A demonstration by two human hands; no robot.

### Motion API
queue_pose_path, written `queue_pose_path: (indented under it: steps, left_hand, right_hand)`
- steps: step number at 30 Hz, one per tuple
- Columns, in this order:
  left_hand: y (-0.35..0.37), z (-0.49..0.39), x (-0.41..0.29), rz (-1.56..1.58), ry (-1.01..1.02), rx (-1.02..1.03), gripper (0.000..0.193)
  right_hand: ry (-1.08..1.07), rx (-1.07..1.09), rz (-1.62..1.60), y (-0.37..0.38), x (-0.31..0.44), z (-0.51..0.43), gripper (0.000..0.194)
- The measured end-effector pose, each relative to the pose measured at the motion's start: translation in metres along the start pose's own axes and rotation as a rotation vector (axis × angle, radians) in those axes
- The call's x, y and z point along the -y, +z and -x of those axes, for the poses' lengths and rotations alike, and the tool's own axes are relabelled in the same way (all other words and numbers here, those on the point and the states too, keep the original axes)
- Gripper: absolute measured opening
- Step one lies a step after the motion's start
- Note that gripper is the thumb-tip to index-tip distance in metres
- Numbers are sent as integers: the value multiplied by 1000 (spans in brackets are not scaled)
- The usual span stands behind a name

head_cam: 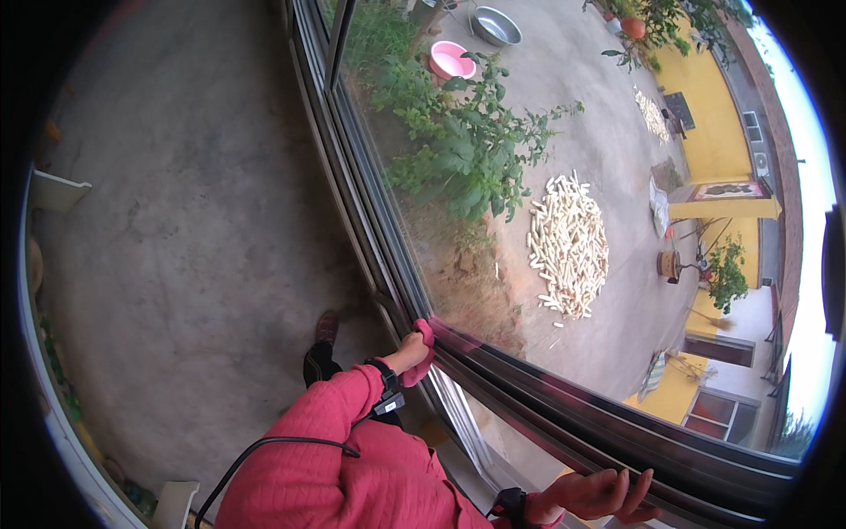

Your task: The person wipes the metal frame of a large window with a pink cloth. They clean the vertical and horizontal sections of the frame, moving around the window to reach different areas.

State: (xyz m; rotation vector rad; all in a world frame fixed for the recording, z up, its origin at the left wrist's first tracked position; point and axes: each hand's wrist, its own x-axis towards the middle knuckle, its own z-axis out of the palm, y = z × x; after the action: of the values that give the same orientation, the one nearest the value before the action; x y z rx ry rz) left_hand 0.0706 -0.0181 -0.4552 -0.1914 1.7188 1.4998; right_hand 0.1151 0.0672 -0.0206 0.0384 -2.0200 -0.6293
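My left hand (410, 352) is closed on a pink cloth (422, 377), against the lower part of the metal window frame (383, 264), by the corner where the sliding tracks meet the sash. Toward the bottom right, my right hand (595, 496) has its fingers spread and slightly bent, holding nothing visible, beside the dark sash rail (661, 456); whether it touches the rail I cannot tell. Both wrists carry dark bands, and a black cable (277, 440) runs over my pink sleeve.
A concrete floor (185, 198) lies left of the window, with my shoe (327, 327) on it. Beyond the glass are leafy plants (462, 145), a pink basin (452, 59), a metal basin (496, 26), a pile of corn cobs (570, 248) and yellow-walled buildings (707, 119).
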Motion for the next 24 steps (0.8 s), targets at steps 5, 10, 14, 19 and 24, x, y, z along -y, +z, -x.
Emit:
queue_pose_path:
  steps: [5,10,14,19,24]
  left_hand:
    - [-10,-23,8,75,215,-370,38]
    - [-42,-53,8,-9,84,-464,34]
    - [-63,-59,4,34,165,-612,35]
    - [-56,-59,8,3,223,-651,45]
    - [10,-18,30,-132,91,-330,33]
  right_hand:
    - [-44,-23,3,2,1,-4,11]
    - [-70,-45,39,7,-2,-3,7]
    - [-75,-20,48,4,-4,-1,9]
    - [-53,-21,41,4,-3,2,13]
    - [-62,-61,-14,5,-6,3,13]
